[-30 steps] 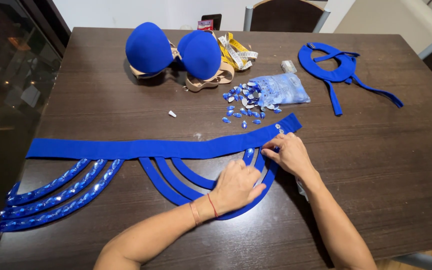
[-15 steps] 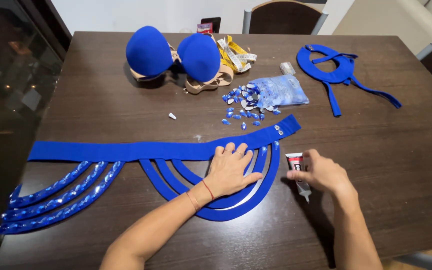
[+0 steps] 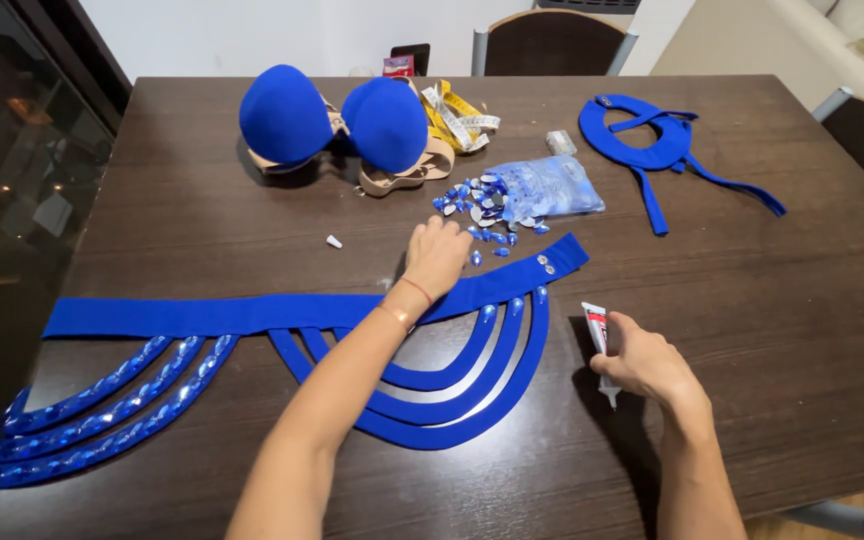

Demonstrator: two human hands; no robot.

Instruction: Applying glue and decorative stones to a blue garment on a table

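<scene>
Head view: nearest, a small white glue tube point(image 3: 598, 336) is pinched by the right hand point(image 3: 644, 362) on the dark wooden table point(image 3: 802, 300). Beyond the blue fabric belt with looped straps point(image 3: 452, 400), loose blue teardrop gems point(image 3: 477, 205) are approached by the left hand point(image 3: 436, 257), fingers spread.

Small blue teardrop gems point(image 3: 480, 207) lie scattered on the dark table beside their clear bag. A small white glue tube point(image 3: 599, 340) lies near the blue belt's point(image 3: 282, 312) looped straps.
</scene>
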